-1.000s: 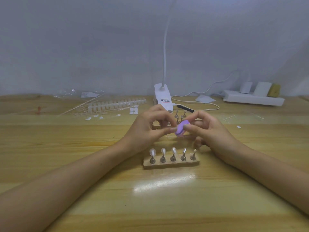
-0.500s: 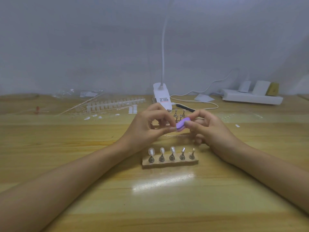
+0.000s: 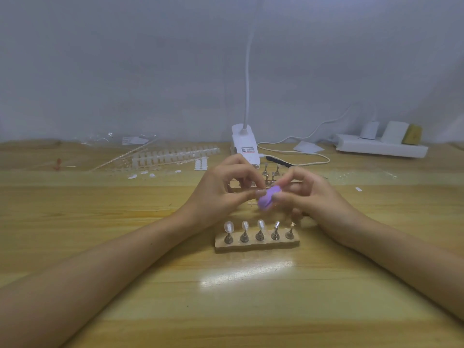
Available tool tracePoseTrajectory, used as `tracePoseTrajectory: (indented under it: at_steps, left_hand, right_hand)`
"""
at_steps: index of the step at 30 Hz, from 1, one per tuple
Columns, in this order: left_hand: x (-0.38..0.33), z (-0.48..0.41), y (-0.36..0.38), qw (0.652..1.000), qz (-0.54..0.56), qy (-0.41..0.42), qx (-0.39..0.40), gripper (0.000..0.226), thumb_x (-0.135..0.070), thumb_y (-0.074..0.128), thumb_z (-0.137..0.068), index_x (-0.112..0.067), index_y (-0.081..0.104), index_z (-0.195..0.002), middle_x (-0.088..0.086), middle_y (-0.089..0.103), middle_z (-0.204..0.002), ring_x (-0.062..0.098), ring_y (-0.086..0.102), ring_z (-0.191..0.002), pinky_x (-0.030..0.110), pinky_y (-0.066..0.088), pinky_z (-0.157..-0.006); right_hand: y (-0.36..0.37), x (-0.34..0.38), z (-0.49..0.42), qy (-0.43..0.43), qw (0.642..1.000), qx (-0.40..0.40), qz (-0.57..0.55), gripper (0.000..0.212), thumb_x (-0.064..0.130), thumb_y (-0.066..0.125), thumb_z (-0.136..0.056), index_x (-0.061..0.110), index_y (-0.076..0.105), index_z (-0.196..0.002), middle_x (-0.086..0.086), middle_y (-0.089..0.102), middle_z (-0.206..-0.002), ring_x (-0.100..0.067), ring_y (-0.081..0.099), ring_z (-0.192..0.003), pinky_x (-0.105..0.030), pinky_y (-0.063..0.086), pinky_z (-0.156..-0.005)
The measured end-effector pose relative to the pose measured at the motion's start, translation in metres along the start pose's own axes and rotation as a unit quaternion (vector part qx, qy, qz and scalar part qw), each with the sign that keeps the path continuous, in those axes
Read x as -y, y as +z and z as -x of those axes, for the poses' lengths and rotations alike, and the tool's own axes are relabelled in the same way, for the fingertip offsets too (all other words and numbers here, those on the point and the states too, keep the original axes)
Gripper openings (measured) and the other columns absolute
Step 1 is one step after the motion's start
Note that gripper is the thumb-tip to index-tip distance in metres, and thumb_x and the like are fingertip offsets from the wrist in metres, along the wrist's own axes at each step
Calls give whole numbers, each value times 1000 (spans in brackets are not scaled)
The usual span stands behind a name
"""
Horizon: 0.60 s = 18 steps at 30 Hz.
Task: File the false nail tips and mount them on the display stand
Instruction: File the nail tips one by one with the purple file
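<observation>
Just above centre frame, the right hand (image 3: 308, 194) pinches the purple file (image 3: 267, 200), which has dipped lower and blurred since half a second ago. The left hand (image 3: 221, 194) has its fingers pinched against it, presumably on a nail tip too small to see. Filing is likely mid-stroke; the rightmost peg (image 3: 291, 231) of the display stand (image 3: 256, 243) looks bare.

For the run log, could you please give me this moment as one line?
step: filing | right hand: pinches purple file | left hand: fingertips pinched at file, contents unclear | near stand: rightmost peg looks bare
</observation>
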<state>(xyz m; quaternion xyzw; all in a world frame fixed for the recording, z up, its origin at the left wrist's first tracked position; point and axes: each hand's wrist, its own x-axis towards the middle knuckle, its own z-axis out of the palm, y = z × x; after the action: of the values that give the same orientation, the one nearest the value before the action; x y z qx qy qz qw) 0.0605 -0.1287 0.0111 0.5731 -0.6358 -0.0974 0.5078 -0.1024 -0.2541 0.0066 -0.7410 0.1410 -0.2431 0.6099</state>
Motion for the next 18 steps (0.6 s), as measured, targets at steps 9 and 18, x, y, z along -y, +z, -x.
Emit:
tracePoseTrajectory:
  at_steps: [9,18]
  left_hand:
    - [0,0,0,1000,3,0,-6,5,-6,75,-82,-9,71,-82,-2,53,-88,4,53,-71,7,40,-60]
    - [1,0,0,1000,-2,-1,-3,4,-8,75,-83,-7,71,-83,2,54,-89,6,53,-72,8,40,-59]
  right_hand:
    - [2,-2,1,2,1000,27,17,30,30,72,-79,11,54,-94,-9,78,-92,-23,71,-70,-22,47,-50]
    - [0,0,1,3,999,-37,-10,27,29,69,-81,10,54,-95,-11,77,-94,-34,59,-79,-22,46,-47]
